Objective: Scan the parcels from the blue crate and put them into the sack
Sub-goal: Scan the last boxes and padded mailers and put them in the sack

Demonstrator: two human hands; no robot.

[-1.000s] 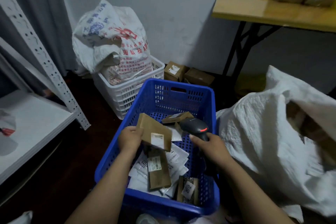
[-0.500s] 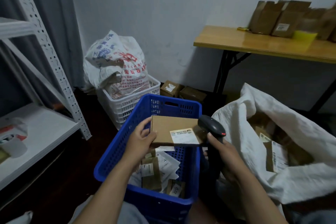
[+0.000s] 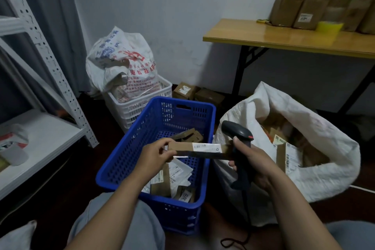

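Gripping a flat cardboard parcel (image 3: 182, 146) by one end, the left hand (image 3: 156, 153) holds it level above the blue crate (image 3: 129, 148), while the right hand (image 3: 251, 160) clasps a barcode scanner (image 3: 237, 134) at its other end. Tilting the white label (image 3: 206, 147) squarely toward the scanner's window should give a clean read before it goes into the open sack (image 3: 328, 180) just beyond.

Two crates stood, a blue crate (image 3: 129, 154) at six o'clock, a white crate (image 3: 138, 107) at ten; two sacks, a plain sack (image 3: 324, 178) at four, a printed sack (image 3: 121, 63) at ten. There was one scanner (image 3: 237, 132), one lifted parcel (image 3: 182, 146), and perhaps six loose parcels (image 3: 160, 184).
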